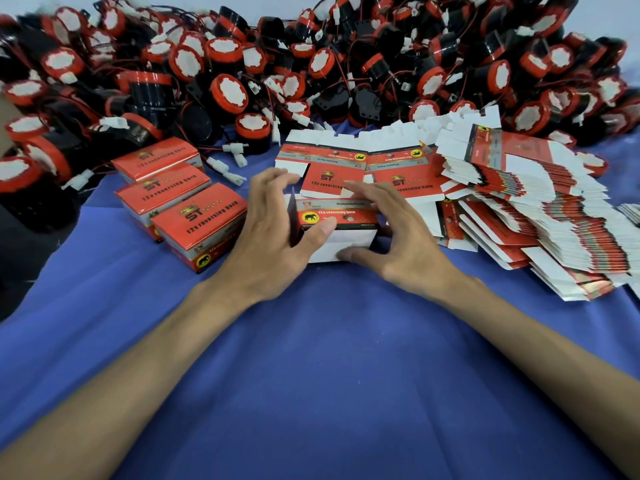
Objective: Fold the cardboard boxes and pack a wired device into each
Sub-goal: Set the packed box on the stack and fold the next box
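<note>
Folding step: left hand (273, 233) & right hand (391, 244) both grip a half-formed red carton (341, 233) mid-counter (311, 358); next prob. tuck flaps shut, then fetch a wired horn (252, 125) from far pile.

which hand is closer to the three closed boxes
Left. The left hand grips the half-folded box just right of the closed boxes, close to the nearest one. The right hand holds the other side of that box, farther away.
</note>
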